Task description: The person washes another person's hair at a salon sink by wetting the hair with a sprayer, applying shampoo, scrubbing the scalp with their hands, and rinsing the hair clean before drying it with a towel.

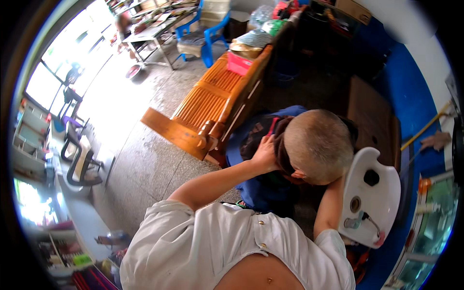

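Just ahead of me a person with close-cropped hair bends forward, the head (pixel 319 145) beside a white basin (pixel 388 188). My left hand (pixel 265 155) is at the side of this person's neck, its fingers closed on a dark brown cloth (pixel 282 152) there; the fingertips are partly covered. My right forearm (pixel 329 208) reaches up along the basin's near side. Behind the person's head my right hand is hidden. The person wears a dark top with a red stripe (pixel 271 126), and blue fabric (pixel 256 191) shows below it.
A slatted wooden bench (pixel 203 104) holding a pink box (pixel 239 64) stands at the far left of the person. Inside the basin are a drain (pixel 355 204) and a tap with a spray hose (pixel 369 220). Further off are a blue chair (pixel 209 34) and a black-framed chair (pixel 72 159).
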The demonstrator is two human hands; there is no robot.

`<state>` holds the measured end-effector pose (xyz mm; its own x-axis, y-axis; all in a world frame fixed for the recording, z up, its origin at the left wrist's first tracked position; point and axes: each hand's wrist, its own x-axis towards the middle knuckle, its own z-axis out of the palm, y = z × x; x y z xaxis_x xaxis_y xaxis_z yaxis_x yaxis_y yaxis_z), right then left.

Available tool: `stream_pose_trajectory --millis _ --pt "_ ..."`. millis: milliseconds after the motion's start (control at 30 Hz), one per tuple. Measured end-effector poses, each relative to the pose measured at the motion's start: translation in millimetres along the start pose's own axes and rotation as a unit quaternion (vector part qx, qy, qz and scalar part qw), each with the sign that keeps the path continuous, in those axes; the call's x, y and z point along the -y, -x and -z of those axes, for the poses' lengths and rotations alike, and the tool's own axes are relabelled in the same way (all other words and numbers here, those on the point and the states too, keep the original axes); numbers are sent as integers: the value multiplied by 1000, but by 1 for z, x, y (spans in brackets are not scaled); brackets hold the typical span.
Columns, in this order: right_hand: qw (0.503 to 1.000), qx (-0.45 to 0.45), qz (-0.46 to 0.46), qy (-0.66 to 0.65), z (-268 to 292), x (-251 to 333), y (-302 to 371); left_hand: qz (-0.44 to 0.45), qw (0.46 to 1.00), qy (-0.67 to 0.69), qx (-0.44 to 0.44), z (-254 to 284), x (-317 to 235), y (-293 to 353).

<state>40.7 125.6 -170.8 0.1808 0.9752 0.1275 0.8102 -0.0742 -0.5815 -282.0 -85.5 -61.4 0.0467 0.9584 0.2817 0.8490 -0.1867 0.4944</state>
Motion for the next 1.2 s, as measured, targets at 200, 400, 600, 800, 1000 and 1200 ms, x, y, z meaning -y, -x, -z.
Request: stream_pose_trajectory --millis 200,400,600,800,1000,1200 --pt "997 -20 -32 -74 -18 -22 34 -42 998 16 -42 -8 4 -3" --pt "939 56 -59 -334 -31 18 129 -55 997 6 -46 -22 13 3" --pt "752 282 -174 -570 -27 78 218 -82 990 -106 -43 -26 9 5" --pt "578 344 -237 -701 -18 118 254 -121 986 -52 -103 -30 6 10" --pt "603 250 -258 -712 40 184 265 -126 982 -104 -92 -35 7 18" --pt "621 282 -163 -713 75 155 281 -67 992 15 -106 -24 -53 64"
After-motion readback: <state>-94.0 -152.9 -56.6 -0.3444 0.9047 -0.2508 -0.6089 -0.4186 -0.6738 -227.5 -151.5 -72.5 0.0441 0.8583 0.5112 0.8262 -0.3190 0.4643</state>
